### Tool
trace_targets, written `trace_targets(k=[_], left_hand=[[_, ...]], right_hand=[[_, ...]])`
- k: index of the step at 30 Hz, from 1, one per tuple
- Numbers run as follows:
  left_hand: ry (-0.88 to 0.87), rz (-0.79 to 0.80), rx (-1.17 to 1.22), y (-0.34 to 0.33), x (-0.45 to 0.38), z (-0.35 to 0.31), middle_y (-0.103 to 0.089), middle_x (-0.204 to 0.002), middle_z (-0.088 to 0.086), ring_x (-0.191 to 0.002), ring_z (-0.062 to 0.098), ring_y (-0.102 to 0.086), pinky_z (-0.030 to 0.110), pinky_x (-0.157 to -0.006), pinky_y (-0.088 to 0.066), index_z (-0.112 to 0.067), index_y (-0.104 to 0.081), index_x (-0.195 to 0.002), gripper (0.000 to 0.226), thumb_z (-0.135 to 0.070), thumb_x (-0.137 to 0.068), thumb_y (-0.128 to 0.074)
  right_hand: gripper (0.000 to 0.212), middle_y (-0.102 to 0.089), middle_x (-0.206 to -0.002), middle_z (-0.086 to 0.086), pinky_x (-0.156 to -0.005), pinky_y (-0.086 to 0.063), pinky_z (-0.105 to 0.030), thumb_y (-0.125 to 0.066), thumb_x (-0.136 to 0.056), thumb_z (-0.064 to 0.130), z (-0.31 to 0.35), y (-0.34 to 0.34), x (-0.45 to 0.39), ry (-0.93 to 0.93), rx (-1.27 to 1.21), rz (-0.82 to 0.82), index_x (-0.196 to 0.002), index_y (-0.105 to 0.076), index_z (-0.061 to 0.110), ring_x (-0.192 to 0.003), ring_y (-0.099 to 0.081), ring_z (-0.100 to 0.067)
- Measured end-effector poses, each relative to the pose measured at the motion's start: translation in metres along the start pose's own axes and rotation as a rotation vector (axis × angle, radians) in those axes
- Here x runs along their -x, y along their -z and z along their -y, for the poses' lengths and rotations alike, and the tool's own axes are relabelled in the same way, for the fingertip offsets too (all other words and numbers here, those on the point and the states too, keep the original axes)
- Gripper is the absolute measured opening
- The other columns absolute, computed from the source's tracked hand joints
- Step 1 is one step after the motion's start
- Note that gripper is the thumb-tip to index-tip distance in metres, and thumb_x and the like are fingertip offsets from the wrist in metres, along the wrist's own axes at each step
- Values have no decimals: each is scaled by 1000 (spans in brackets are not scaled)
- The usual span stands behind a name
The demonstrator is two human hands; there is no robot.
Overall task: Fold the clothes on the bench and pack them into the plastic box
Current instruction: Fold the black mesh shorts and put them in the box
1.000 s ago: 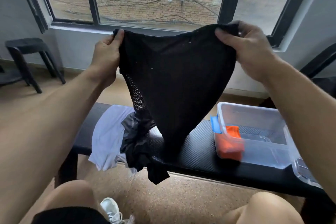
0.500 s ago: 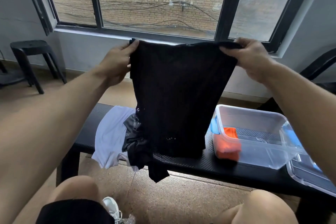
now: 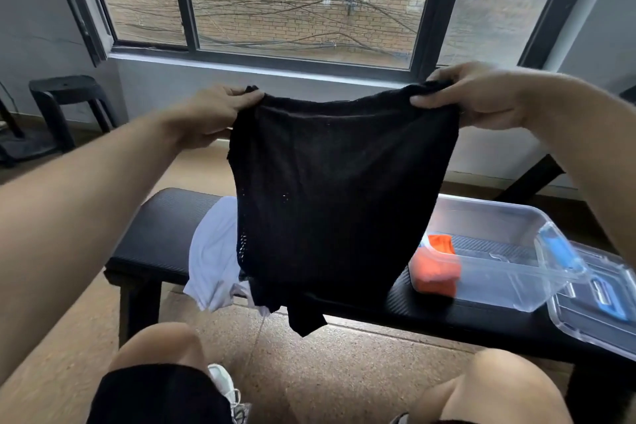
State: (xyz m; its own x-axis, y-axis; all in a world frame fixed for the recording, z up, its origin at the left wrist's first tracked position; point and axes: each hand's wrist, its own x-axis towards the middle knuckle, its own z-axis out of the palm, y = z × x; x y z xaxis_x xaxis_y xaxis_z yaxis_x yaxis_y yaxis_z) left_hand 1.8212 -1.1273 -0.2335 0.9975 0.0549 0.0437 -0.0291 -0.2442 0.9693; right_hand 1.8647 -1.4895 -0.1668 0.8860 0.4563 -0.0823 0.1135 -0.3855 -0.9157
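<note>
- Hands hold a black garment [image 3: 330, 196] up above the bench [image 3: 165, 237]: left hand [image 3: 210, 119] pinches its top left corner, right hand [image 3: 478, 96] grips the top right.
- Hanging cloth hides the middle of the bench and most of a white garment [image 3: 213, 251].
- Plastic box [image 3: 495, 248], right, holds a folded orange item [image 3: 435, 268]; its lid [image 3: 599, 306] is cut off at the frame edge.
</note>
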Motion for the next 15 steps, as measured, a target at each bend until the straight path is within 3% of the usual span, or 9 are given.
trace_targets(k=[2,5,7,9,11,15], left_hand=[[47,-46,-157,0,-11,14,-70,-103,2,-76,8,-64,28,-72,-54,-18,-72,-102,20,-32,-102,-57],[99,-70,-321,-7,-24,30,-71,-103,2,-74,11,-66,25,-61,-49,-18,-69,-113,21,-31,-103,-56],[109,-99,-284,-13,-34,34,-69,-100,1,-69,9,-67,23,-53,-51,-15,-66,-115,19,-26,-105,-53],[73,-177,-76,-18,-46,36,-68,-105,8,-76,15,-69,23,-51,-58,-10,-66,-114,17,-19,-104,-55],[-29,-309,100,-21,-58,30,-68,-108,10,-91,21,-67,25,-59,-62,-5,-68,-114,19,-17,-101,-59],[-263,-460,126,-19,-65,0,-69,-92,-4,-89,11,-67,22,-73,-60,-21,-69,-92,15,-20,-102,-58]], right_hand=[[16,-73,-89,1,-61,-56,-24,-79,-81,18,-11,0,-16,-75,136,-121,-92,-67,19,-76,-69,-9],[18,-67,-83,2,-47,-37,-20,-83,-82,29,-31,-5,-35,-146,380,-301,-97,-73,22,-68,-54,-11],[16,-65,-83,0,-38,-38,-17,-82,-83,26,-42,-11,-48,-144,292,-343,-95,-73,21,-68,-54,-13],[15,-67,-95,-6,-53,-58,-19,-81,-84,13,-46,-16,-59,-67,46,-389,-93,-69,14,-89,-69,-18],[17,-68,-106,-12,-76,-63,-30,-81,-83,8,-45,-14,-70,81,-94,-510,-88,-66,14,-106,-71,-25],[19,-75,-98,-5,-85,-61,-37,-83,-80,18,-31,-9,-72,371,-55,-745,-82,-67,27,-92,-73,-17]])
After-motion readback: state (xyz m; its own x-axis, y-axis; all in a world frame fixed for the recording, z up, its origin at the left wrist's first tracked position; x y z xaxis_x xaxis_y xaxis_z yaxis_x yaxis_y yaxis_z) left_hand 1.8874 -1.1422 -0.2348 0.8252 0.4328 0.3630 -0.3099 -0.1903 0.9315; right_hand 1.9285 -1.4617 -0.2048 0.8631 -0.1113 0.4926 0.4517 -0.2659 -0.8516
